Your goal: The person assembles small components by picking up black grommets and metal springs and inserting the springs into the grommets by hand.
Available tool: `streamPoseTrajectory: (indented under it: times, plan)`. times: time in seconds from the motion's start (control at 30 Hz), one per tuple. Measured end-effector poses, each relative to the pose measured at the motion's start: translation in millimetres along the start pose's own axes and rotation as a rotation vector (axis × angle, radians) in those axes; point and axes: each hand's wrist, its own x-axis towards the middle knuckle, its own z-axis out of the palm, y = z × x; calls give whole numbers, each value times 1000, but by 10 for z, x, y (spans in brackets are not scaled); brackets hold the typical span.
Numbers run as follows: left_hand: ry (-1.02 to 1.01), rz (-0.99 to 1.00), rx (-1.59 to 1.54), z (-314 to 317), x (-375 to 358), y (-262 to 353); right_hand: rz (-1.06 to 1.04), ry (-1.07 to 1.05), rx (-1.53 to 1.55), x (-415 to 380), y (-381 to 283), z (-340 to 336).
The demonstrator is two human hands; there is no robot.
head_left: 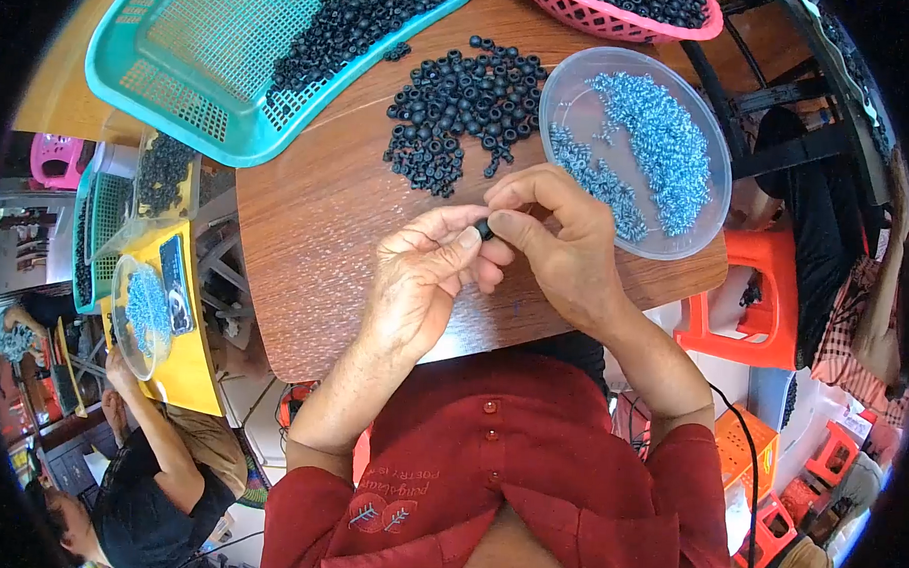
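My left hand (420,268) pinches a small black round part (483,229) between thumb and fingers, just above the wooden table. The thumb and forefinger of my right hand (568,250) close on the same part from the other side. My fingers cover most of it, and whether a second small piece is between them I cannot make out. Beyond my hands lies a loose pile of black ring-like parts (466,104) with holes. At the right, a clear round lid-like dish (622,65) holds many tiny shiny blue pieces (669,151).
A teal mesh basket (181,74) with black parts stands at the back left; a pink basket (624,25) with more is at the back. A red stool (749,294) stands right of the table (305,269). At left, another person (158,464) works by a yellow surface (197,360).
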Motion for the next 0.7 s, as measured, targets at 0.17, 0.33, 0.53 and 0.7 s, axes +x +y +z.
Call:
streamPoseTrajectory:
  times: [0.17, 0.33, 0.53, 0.7]
  plan:
    - [-7, 17, -14, -8, 25, -27, 64, -2, 13, 7, 18, 23]
    - [12, 4, -108, -85, 44, -63, 69, -25, 93, -3, 3, 46]
    - [36, 44, -79, -30, 47, -77, -52, 1, -52, 30, 26, 54]
    - [24, 12, -52, -22, 60, -72, -137, -41, -185, 62, 46, -50]
